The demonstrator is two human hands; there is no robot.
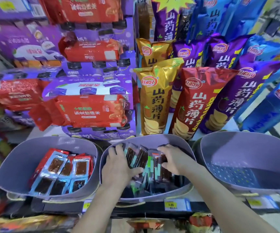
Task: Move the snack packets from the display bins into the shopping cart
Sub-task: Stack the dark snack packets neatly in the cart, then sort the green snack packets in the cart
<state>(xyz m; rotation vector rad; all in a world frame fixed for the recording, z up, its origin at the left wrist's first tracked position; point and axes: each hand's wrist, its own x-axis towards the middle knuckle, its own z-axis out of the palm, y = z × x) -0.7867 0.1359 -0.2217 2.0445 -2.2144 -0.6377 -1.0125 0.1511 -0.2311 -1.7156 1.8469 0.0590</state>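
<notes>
Three lilac display bins stand in a row on a shelf. The middle bin (pixel 183 147) holds several dark snack packets (pixel 140 158) with green and clear wrappers. Both hands are inside it. My left hand (pixel 117 167) grips a bunch of those packets from the left, thumb underneath. My right hand (pixel 173 159) grips the bunch from the right, fingers curled over the packet tops. The left bin (pixel 18 165) holds red and blue packets (pixel 63 170) of brown strips. No shopping cart is in view.
The right bin (pixel 247 158) shows only its perforated bottom. Tall chip bags (pixel 154 98) in gold, red, purple and blue stand behind the bins. Red rice packs and purple drink cartons (pixel 88 88) are stacked at the back left. Price tags (pixel 176 204) line the shelf edge.
</notes>
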